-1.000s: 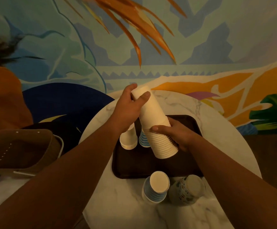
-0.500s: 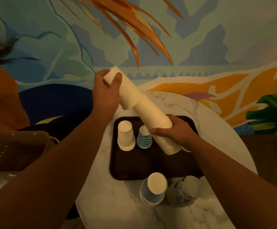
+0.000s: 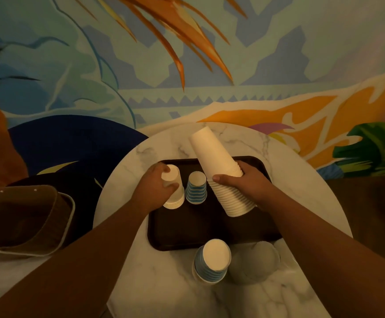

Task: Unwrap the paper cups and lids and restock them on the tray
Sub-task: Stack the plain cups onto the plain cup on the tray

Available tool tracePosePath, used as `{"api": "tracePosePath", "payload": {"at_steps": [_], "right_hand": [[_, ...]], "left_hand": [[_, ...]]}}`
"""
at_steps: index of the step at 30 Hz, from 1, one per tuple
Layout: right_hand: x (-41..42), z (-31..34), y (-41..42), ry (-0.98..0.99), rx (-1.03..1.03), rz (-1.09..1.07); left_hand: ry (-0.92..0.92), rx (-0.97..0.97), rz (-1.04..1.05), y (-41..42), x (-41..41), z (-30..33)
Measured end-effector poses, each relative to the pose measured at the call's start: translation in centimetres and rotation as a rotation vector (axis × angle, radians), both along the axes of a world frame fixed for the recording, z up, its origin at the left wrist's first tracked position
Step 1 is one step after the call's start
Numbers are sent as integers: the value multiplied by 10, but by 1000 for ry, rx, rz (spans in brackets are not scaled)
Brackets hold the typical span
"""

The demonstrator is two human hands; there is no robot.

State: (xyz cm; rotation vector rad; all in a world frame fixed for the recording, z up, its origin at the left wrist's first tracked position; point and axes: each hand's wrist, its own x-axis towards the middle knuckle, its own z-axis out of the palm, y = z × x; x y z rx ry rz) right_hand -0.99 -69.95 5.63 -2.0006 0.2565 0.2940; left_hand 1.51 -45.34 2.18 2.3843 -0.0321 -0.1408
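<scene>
Since half a second ago the left hand (image 3: 158, 188) has carried its pulled-off batch of white cups down from high at the left onto the short white cup stack (image 3: 174, 190) at the tray's far left, where its grip wraps that stack's upper cups. On the round marble desk (image 3: 141, 283) lies the dark tray (image 3: 200, 235). Over its right half the right hand (image 3: 244, 182) grips the tall white cup stack (image 3: 221, 173) near its middle, mouths down, long axis leaning up and away to the left, lower end apparently just above the tray. Between both stacks stands a small blue-striped cup stack (image 3: 196, 188). Off the tray, nearer the person, sit another blue-striped cup stack (image 3: 212, 261) and a greyish wrapped bundle (image 3: 254, 260), probably lids. Next, I judge, the tall stack must tip upright and settle just below the right hand's grip.
</scene>
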Motion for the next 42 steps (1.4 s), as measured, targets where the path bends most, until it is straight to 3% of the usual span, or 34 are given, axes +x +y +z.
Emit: {"api": "tracePosePath", "payload": {"at_steps": [3, 5, 8, 16, 22, 26, 32, 42], "right_hand": [[0, 3, 2, 34, 76, 26], [1, 6, 7, 61, 131, 41], [2, 12, 16, 94, 169, 95], [6, 26, 28, -17, 17, 135], [4, 27, 15, -125, -287, 167], [4, 21, 6, -67, -223, 61], [2, 16, 8, -55, -120, 31], [-1, 6, 6, -10, -116, 37]], "left_hand": [[-135, -5, 67, -8, 3, 21], [-204, -279, 103, -19, 3, 49], [-81, -739, 87, -37, 4, 77], [6, -960, 228, -47, 9, 85], [-164, -871, 485, -27, 29, 100], [-347, -487, 404, -1, 28, 96], [-211, -265, 37, 3, 8, 40], [-5, -14, -57, 13, -1, -21]]}}
